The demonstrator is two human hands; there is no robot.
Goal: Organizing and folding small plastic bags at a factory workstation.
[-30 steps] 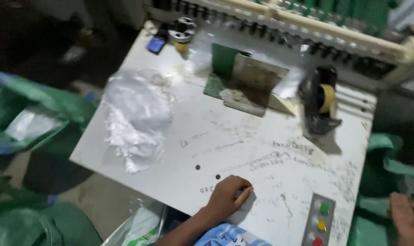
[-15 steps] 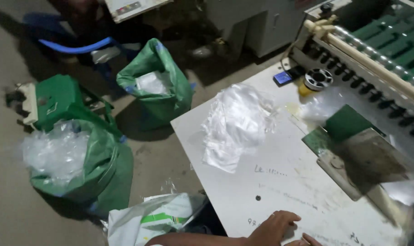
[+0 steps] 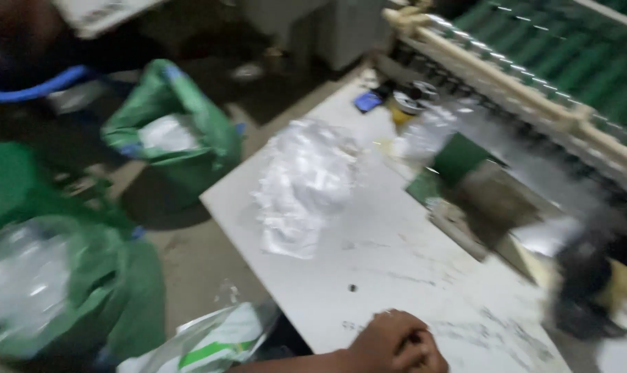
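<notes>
Green sacks stuffed with clear plastic (image 3: 65,290) now brought into view at left by the swung view, crumpled clear plastic sheeting (image 3: 303,183) lain mid-table, left hand (image 3: 393,342) rested loosely curled, empty, on white table (image 3: 424,276); right hand unseen.

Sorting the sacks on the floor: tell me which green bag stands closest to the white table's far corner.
The upright green bag with white plastic showing in its open mouth, just left of the table. The other green bag slumps in the near-left foreground.
</notes>
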